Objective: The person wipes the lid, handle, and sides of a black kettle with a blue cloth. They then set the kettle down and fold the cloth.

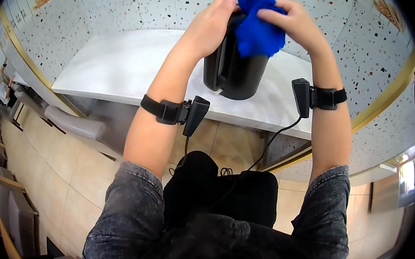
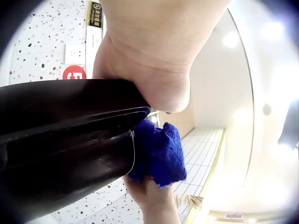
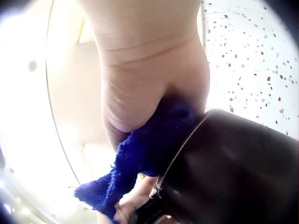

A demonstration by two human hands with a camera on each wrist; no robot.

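A tall black jug (image 1: 242, 79) with a long side handle stands on the white table, its handle towards the left. My left hand (image 1: 211, 28) grips it at the upper end of the handle; the fingertips are mostly hidden behind the top. In the left wrist view, the heel of that hand lies right over the handle (image 2: 70, 107). A blue cloth (image 1: 260, 31) drapes over the jug's rim and down its side. My right hand (image 1: 299, 25) holds the cloth at the top right, thumb across it. The right wrist view shows the cloth (image 3: 154, 135) bunched under the palm, against the rim.
The white table (image 1: 112, 59) runs along a speckled wall (image 1: 133, 10). Grey chairs (image 1: 73, 119) line the left side, with a person (image 1: 4, 90) far off. A camera (image 1: 196, 115) is strapped to each wrist, and a cable (image 1: 279, 133) hangs across near the table's front edge.
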